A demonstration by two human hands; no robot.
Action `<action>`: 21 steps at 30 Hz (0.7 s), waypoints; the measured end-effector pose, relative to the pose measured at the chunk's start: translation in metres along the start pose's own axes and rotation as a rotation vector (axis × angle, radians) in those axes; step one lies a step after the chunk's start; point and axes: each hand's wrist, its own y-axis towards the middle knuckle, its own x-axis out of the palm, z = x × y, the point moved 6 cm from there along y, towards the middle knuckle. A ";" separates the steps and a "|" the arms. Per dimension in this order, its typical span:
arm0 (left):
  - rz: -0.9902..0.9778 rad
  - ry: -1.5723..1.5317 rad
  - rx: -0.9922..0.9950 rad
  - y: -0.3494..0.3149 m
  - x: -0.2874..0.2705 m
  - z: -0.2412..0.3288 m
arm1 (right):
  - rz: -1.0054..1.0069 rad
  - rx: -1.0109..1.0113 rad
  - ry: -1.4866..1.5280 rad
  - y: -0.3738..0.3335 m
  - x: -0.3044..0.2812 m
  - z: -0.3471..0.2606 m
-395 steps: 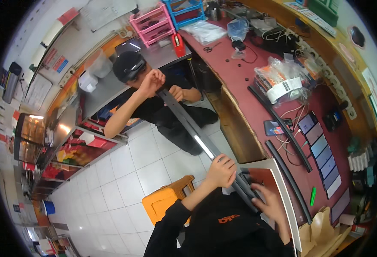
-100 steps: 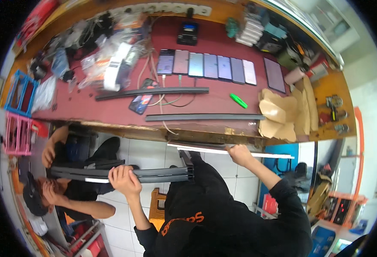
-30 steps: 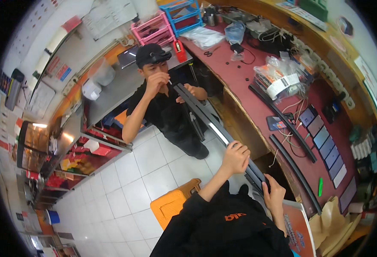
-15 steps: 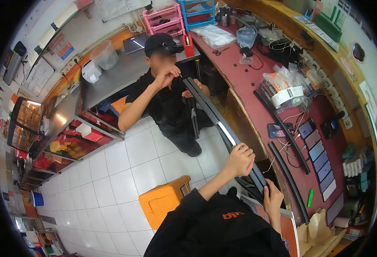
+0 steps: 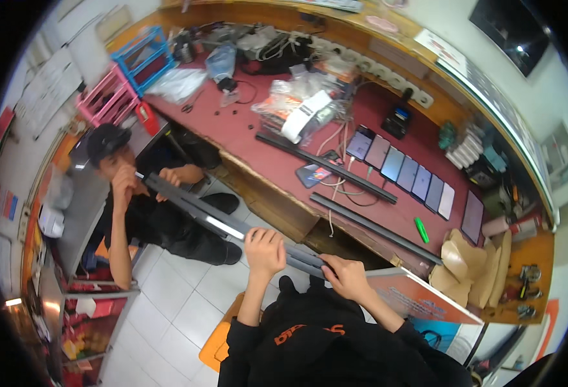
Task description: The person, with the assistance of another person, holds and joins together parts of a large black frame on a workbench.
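Note:
A pair of long dark grey strips [image 5: 194, 205], side by side, slants from a co-worker at the left down to me. My left hand [image 5: 264, 251] is wrapped over them at mid-length from above. Closer to their near end, my right hand [image 5: 347, 277] is closed around them, thumb on top. The co-worker [image 5: 161, 219] crouches at the far end, one hand under the strips and the other holding a small thin item at their tip, too blurred to name. On the red-topped workbench [image 5: 239, 151] lie two more dark strips [image 5: 374, 226].
Several phones [image 5: 397, 166] lie in a row, with cables beside them. A green marker [image 5: 421, 229] and crumpled brown paper [image 5: 468, 264] are at the bench's right end. Plastic-wrapped goods [image 5: 300, 109] stand farther back. An orange stool [image 5: 216, 342] is on the tiled floor by my left arm.
My view has swung to the right, so the co-worker and the strips appear farther left and the bench fills more of the picture. Both my hands keep their grip on the strips.

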 end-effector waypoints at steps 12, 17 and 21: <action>-0.051 0.024 0.034 0.001 0.004 0.001 | 0.049 0.031 0.040 -0.006 0.005 0.010; -0.060 0.030 0.027 0.002 0.003 0.001 | 0.055 0.020 0.057 -0.005 0.004 0.009; -0.064 0.027 0.024 0.002 0.003 0.002 | 0.056 0.034 0.063 -0.004 0.001 0.006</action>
